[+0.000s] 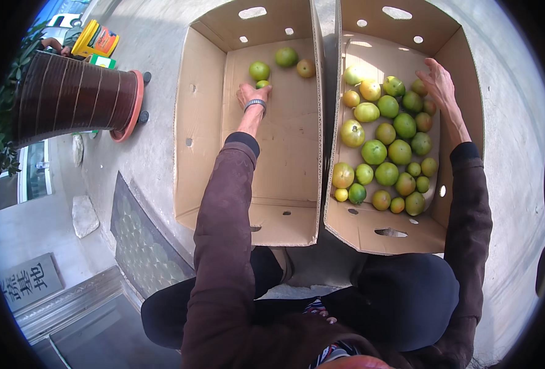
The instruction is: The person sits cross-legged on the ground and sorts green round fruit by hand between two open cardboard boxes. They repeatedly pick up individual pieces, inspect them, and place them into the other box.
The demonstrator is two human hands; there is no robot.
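Note:
Two open cardboard boxes stand side by side before me. In the left box [277, 152], my left hand [254, 94], with a banded watch at the wrist, is closed around a green tomato [263, 84]. Just beyond it lie two green tomatoes [259, 70] [286, 56] and an orange-tinged one [305, 68]. The right box [392, 240] holds many green, yellowish and reddish tomatoes [399, 152], in a loose single layer. My right hand [436, 82] is over that box's far right part, fingers spread, beside a partly covered tomato [419, 87]; nothing shows in its grasp.
A large brown plant pot [74, 97] on a wheeled red saucer stands at the left. Behind it are a yellow bucket [95, 40] and part of a person [53, 45]. A patterned mat [145, 235], pale stones [84, 216] and a sign bearing writing [30, 282] lie at the lower left.

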